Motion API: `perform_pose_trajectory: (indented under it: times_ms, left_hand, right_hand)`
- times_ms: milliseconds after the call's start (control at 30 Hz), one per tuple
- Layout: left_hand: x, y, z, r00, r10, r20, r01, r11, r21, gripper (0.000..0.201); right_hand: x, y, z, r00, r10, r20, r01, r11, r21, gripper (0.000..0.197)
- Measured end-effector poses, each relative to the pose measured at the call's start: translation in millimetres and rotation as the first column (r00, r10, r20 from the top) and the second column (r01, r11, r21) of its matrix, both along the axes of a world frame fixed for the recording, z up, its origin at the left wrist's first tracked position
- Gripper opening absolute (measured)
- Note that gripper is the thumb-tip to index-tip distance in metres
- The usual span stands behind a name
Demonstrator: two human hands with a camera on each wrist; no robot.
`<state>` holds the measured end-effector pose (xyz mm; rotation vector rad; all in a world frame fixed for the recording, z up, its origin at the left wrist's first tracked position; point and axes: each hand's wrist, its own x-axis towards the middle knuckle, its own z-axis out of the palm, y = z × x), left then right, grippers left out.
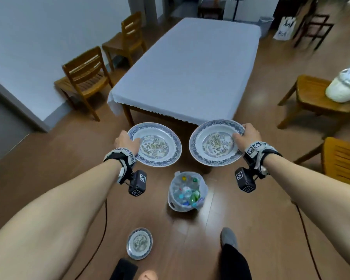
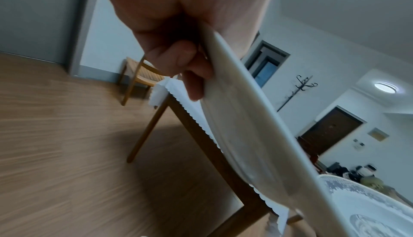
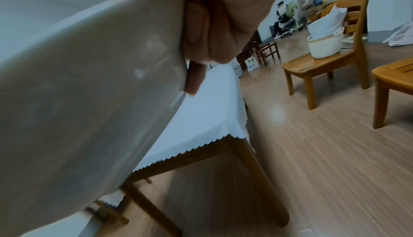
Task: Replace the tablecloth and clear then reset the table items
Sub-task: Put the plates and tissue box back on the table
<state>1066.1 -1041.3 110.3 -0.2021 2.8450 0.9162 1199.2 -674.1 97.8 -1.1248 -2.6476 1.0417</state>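
Each hand, left hand (image 1: 127,142) and right hand (image 1: 248,134), pinches only a plate's edge, so the far side of the left plate (image 1: 157,145) or the right plate (image 1: 215,145) could tip and fall.

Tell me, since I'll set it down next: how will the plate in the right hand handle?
The plate looks glazed ceramic, so probably rigid, fairly heavy and breakable. The right hand pinches only its rim, so it may tilt. Its glossy underside could slip on the tablecloth.

My right hand (image 3: 223,28) grips a plate (image 3: 89,90) by its rim, fingers (image 3: 196,74) curled under its pale underside. Beyond it stands the table (image 3: 250,154) under a white cloth (image 3: 208,108). A basket (image 3: 324,46) sits on a chair (image 3: 317,64).
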Motion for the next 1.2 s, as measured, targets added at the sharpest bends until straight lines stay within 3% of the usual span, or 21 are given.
perform_pose_trajectory:
  times_ms: [133,433,900,1200]
  left_hand:
    - [-37,107,-4,0.996,-0.084,0.009,0.085,0.993,-0.079,0.041]
    - [-129,315,0,0.988,-0.154,0.016,0.155,0.976,-0.154,0.04]
    - [-352,561,-17,0.978,-0.207,0.026,0.209,0.976,-0.066,0.038]
    - [-487,661,-28,0.98,-0.193,0.05,0.196,0.977,-0.084,0.041]
  right_hand:
    - [-17,91,-8,0.997,-0.073,-0.029,0.072,0.997,-0.033,0.03]
    - [-98,289,-17,0.996,-0.083,-0.014,0.082,0.995,-0.053,0.029]
    - [-312,510,-25,0.985,-0.171,0.015,0.171,0.984,-0.046,0.025]
    - [-447,629,-33,0.987,-0.148,0.062,0.149,0.989,-0.012,0.03]
